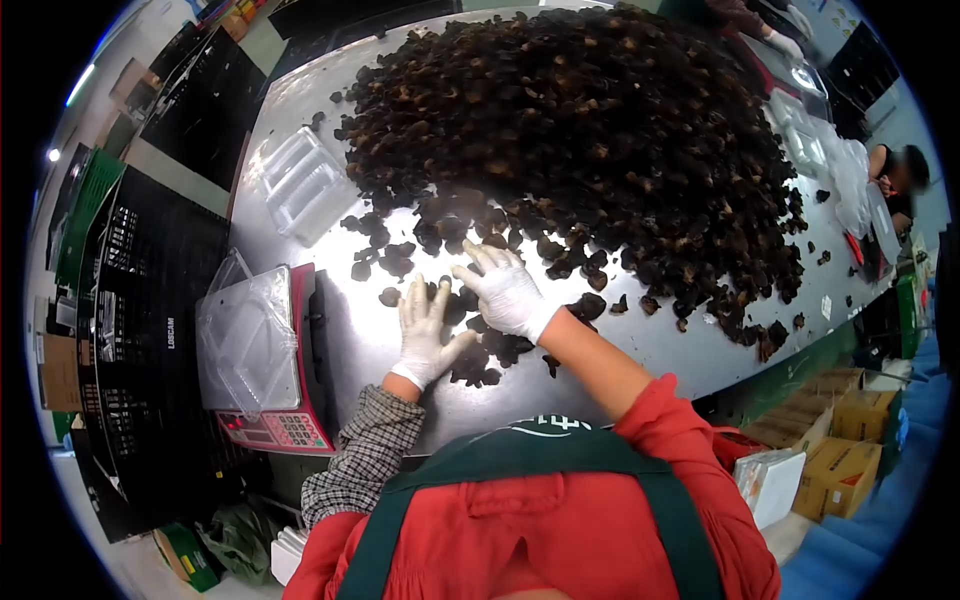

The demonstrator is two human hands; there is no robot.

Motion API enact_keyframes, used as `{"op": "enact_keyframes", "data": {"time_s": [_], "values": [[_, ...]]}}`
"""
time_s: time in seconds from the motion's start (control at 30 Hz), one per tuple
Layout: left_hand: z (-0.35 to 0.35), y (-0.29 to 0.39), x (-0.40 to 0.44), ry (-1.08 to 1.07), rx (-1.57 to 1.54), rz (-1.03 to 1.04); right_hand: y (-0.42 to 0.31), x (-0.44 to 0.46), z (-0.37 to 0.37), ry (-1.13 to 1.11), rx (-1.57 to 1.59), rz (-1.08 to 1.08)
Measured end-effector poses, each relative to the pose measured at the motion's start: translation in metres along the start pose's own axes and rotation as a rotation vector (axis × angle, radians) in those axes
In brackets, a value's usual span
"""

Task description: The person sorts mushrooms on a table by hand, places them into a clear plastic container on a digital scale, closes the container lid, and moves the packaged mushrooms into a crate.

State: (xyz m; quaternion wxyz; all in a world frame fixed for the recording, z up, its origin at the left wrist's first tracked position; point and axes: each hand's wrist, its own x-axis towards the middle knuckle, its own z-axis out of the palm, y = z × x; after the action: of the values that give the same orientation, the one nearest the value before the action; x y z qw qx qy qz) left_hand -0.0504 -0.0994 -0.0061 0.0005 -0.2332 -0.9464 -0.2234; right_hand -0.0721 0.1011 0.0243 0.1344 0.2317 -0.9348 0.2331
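Note:
A big heap of dark brown, ruffled mushroom pieces (570, 120), wood ear by their look, covers much of the metal table (600, 345). Both hands wear white gloves. My left hand (424, 335) is open, its fingers spread over a small loose group of mushrooms (490, 352) in front of the heap. Just to its right, my right hand (508, 297) reaches toward the heap's near edge with its fingers stretched out. Its fingertips are beside loose pieces. Neither hand shows anything held, though the undersides of the palms are hidden.
At the left stands a red scale (270, 430) with a clear plastic container (252, 352) on its pan. More clear trays (303, 185) lie behind it. Black crates (150, 300) are stacked at the left. Across the table's far right, another person's gloved hand (785, 45) shows.

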Motion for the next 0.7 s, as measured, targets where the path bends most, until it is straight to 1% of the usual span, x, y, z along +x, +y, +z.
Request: {"op": "enact_keyframes", "data": {"time_s": [0.07, 0.1, 0.17, 0.23, 0.3, 0.33, 0.37, 0.43, 0.5, 0.57, 0.6, 0.7], "values": [[-0.003, 0.002, -0.01, -0.044, -0.052, 0.035, 0.006, -0.007, 0.016, -0.087, -0.058, 0.01], [-0.006, 0.003, -0.02, 0.0, -0.06, 0.072, 0.007, -0.016, 0.004, -0.075, 0.024, -0.019], [-0.01, 0.003, -0.044, 0.031, -0.215, 0.119, 0.01, -0.045, -0.015, -0.048, 0.149, 0.04], [-0.016, 0.011, -0.064, 0.008, -0.265, 0.141, 0.014, -0.077, -0.038, -0.087, 0.115, 0.097], [-0.017, 0.02, -0.068, 0.072, -0.297, 0.174, 0.011, -0.102, -0.056, -0.105, 0.08, 0.105], [-0.016, 0.019, -0.068, 0.079, -0.329, 0.125, 0.012, -0.109, -0.061, -0.079, 0.111, 0.104], [-0.011, 0.014, -0.07, 0.098, -0.273, 0.079, 0.014, -0.11, -0.062, -0.068, 0.13, 0.126], [-0.011, 0.012, -0.053, 0.207, -0.22, 0.066, 0.016, -0.106, -0.067, -0.043, 0.169, 0.178], [-0.011, 0.007, -0.037, 0.211, -0.148, 0.07, 0.013, -0.083, -0.061, 0.028, 0.149, 0.102], [-0.009, 0.002, -0.024, 0.153, -0.118, 0.039, 0.006, -0.053, -0.048, 0.11, 0.179, 0.013], [-0.012, 0.005, -0.018, 0.116, -0.125, 0.017, 0.003, -0.039, -0.039, 0.093, 0.175, -0.019], [-0.01, 0.003, -0.018, -0.028, -0.213, 0.074, -0.001, -0.006, -0.002, -0.008, 0.155, -0.065]]}}
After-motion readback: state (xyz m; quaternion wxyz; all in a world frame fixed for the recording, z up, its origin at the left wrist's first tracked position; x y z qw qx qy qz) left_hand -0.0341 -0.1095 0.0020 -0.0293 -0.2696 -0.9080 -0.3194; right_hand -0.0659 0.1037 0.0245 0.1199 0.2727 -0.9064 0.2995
